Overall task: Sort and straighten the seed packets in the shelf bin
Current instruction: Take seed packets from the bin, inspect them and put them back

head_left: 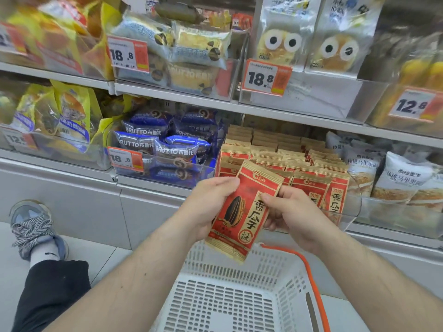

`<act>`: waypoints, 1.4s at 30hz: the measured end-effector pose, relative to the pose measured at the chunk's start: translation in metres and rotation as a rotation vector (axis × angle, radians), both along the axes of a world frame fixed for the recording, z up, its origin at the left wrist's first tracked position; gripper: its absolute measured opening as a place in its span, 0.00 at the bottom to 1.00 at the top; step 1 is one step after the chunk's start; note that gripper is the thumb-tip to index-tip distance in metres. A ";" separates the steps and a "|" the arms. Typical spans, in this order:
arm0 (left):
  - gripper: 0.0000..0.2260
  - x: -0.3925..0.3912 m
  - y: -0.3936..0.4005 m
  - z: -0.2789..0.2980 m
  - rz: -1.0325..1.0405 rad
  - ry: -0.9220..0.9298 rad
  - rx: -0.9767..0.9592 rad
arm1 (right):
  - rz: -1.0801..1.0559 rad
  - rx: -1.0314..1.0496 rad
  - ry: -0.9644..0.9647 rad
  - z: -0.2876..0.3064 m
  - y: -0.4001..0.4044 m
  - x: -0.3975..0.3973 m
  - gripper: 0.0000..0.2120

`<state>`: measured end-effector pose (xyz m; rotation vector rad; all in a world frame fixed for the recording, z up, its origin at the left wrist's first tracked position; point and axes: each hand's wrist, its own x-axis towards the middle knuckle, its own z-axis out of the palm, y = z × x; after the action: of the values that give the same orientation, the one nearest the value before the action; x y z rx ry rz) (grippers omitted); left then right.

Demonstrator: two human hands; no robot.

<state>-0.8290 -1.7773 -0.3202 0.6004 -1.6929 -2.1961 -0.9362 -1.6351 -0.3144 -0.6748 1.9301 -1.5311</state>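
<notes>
A red and tan seed packet [244, 209] with a black sunflower seed printed on it is held in front of the shelf, tilted with its top to the right. My left hand [211, 207] grips its left edge and my right hand [290, 212] pinches its right edge. Behind it the clear shelf bin [352, 212] holds several rows of the same seed packets [309, 168], standing upright, the front ones leaning a little.
A white slotted shopping basket [239, 295] with an orange handle [311, 279] sits directly below my hands. Blue Brutto cake packs [167, 149] fill the bin to the left, white snack bags [395, 180] the bin to the right. My knee and a shoe [33, 228] are at the lower left.
</notes>
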 end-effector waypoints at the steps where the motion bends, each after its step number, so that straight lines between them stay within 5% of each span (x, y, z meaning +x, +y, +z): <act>1: 0.11 -0.004 -0.005 0.008 0.036 0.013 -0.049 | -0.031 -0.047 -0.020 0.006 -0.001 -0.002 0.04; 6: 0.05 -0.030 -0.047 0.035 0.438 0.132 -0.043 | -0.221 -0.446 -0.149 0.039 -0.010 -0.018 0.04; 10: 0.07 -0.041 -0.062 0.027 0.422 0.040 -0.437 | -0.312 -0.617 -0.117 0.064 -0.023 -0.034 0.06; 16: 0.08 -0.049 -0.066 0.017 0.131 -0.023 -0.715 | -0.339 -0.357 0.284 0.077 -0.044 -0.056 0.04; 23: 0.07 -0.054 -0.066 0.017 -0.088 -0.187 -0.978 | -0.177 0.037 0.440 0.071 -0.069 -0.076 0.04; 27: 0.06 -0.058 -0.065 0.014 -0.089 -0.220 -1.006 | -0.037 0.318 0.531 0.066 -0.083 -0.076 0.07; 32: 0.08 -0.060 -0.065 0.013 -0.078 -0.207 -1.071 | -0.185 0.247 0.660 0.073 -0.093 -0.080 0.04; 38: 0.06 -0.062 -0.063 0.023 0.046 -0.017 -1.104 | -0.128 0.369 0.854 0.072 -0.099 -0.084 0.07; 42: 0.07 -0.061 -0.066 0.030 0.152 0.089 -1.171 | -0.051 0.440 0.587 0.073 -0.104 -0.087 0.10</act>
<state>-0.8896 -1.8438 -0.2902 0.2629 -2.3398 -0.8070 -1.0235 -1.7396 -0.2413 -0.9453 2.6200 -0.9279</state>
